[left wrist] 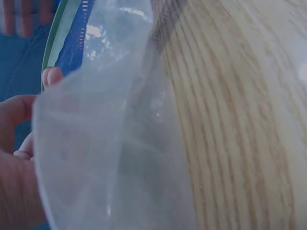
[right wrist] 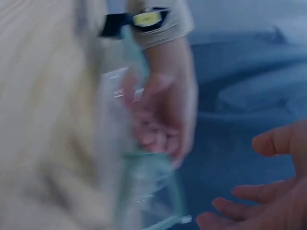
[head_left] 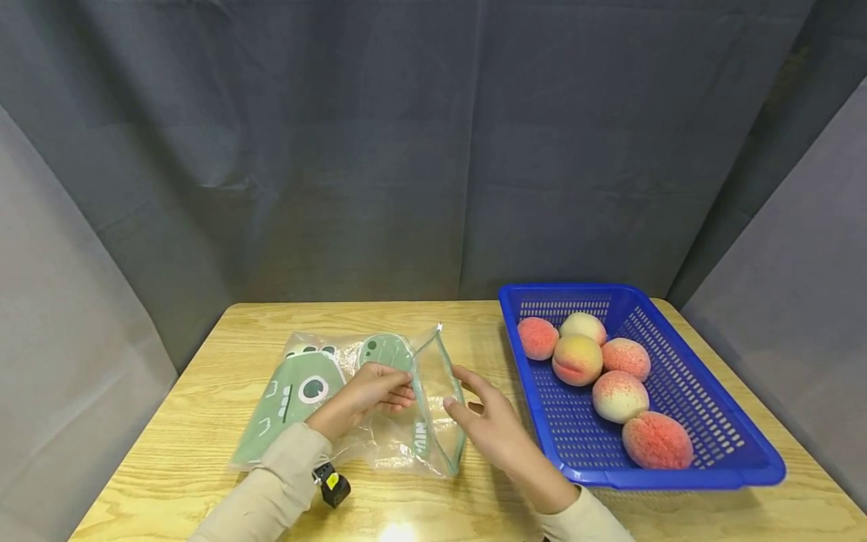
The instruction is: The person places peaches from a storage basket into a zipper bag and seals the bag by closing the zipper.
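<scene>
The left hand [head_left: 369, 397] pinches the near rim of a clear zip pouch [head_left: 379, 399] lying mid-worktop; the right hand [head_left: 491, 421] hovers open beside it. Probably light, floppy, slippery film: grip the stiffer zipper edge.

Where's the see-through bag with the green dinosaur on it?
In the head view the clear bag lies on the wooden table, left of the blue basket of peaches; the left hand holds its open mouth.

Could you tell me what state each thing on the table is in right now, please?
Clear zip bag: lying flat, mouth held open.
Left hand: gripping the bag's edge.
Right hand: open, beside the mouth.
Blue basket: upright, holding five peaches.
</scene>
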Action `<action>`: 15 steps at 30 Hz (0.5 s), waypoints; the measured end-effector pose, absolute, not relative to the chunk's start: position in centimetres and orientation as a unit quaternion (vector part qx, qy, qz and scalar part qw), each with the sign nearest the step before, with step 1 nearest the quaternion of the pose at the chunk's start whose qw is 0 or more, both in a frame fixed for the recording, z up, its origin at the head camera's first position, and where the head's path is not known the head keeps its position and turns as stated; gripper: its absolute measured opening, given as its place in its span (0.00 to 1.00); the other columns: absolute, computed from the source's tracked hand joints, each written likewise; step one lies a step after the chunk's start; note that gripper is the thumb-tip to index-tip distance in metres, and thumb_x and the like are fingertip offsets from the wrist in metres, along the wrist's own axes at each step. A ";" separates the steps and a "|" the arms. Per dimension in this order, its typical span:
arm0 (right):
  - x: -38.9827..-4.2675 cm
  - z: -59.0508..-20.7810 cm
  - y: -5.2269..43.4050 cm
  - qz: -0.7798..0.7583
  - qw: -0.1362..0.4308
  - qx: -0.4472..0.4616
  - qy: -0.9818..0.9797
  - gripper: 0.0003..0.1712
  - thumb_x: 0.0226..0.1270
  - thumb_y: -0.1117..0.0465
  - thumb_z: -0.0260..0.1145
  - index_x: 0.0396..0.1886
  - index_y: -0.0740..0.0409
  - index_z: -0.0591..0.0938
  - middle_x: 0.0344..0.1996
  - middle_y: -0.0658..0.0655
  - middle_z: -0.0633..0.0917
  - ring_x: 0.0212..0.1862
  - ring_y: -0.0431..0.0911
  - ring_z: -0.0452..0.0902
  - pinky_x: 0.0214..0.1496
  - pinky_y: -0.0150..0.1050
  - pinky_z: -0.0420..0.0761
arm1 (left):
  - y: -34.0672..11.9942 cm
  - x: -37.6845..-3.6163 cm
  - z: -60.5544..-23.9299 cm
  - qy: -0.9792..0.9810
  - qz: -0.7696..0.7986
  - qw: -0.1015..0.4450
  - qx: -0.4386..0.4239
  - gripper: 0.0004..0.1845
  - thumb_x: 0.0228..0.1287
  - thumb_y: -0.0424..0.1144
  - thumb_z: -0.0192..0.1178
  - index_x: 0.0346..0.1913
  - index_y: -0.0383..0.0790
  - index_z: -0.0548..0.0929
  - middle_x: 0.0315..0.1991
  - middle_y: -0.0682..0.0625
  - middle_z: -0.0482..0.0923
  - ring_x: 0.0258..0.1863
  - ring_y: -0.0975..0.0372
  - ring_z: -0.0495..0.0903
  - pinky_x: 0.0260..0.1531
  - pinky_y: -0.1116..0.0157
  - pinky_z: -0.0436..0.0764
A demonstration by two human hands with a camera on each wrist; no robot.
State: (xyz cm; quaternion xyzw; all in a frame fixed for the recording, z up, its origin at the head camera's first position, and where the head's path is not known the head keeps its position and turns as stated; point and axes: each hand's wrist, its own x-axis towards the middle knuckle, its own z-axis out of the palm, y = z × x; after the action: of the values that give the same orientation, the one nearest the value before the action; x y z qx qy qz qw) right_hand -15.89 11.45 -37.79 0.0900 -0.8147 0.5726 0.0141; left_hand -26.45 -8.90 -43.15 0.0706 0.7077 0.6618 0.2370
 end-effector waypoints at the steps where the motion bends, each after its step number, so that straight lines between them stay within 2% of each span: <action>1: -15.7 -37.0 11.7 0.568 0.016 0.106 -0.816 0.29 0.69 0.63 0.60 0.68 0.64 0.67 0.66 0.66 0.68 0.67 0.63 0.62 0.63 0.58 0.70 | -8.9 -26.5 -43.1 0.709 0.661 0.236 0.070 0.12 0.69 0.36 0.55 0.36 0.28 0.81 0.23 0.51 0.83 0.22 0.67 0.81 0.26 0.73 0.82; 10: -15.4 -30.5 16.7 0.433 0.037 0.254 -0.864 0.29 0.70 0.58 0.61 0.68 0.60 0.67 0.65 0.62 0.70 0.67 0.58 0.63 0.63 0.60 0.69 | -8.7 -26.5 -43.1 0.717 0.652 0.234 0.073 0.12 0.69 0.35 0.55 0.36 0.27 0.81 0.24 0.50 0.83 0.22 0.67 0.81 0.25 0.73 0.82; 15: -16.5 -28.0 21.1 0.346 0.022 0.258 -0.902 0.30 0.70 0.56 0.61 0.68 0.60 0.67 0.66 0.63 0.69 0.63 0.58 0.68 0.59 0.61 0.72 | -8.7 -26.4 -43.3 0.720 0.649 0.236 0.073 0.11 0.69 0.35 0.55 0.35 0.28 0.82 0.24 0.50 0.83 0.22 0.67 0.81 0.25 0.72 0.82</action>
State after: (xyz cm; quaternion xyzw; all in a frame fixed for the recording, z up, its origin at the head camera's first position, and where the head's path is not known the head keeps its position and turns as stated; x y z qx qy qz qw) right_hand -16.54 21.10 -28.00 0.2580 -0.9017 0.3462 0.0221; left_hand -26.43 -8.69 -43.27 0.0730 0.7197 0.6488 0.2363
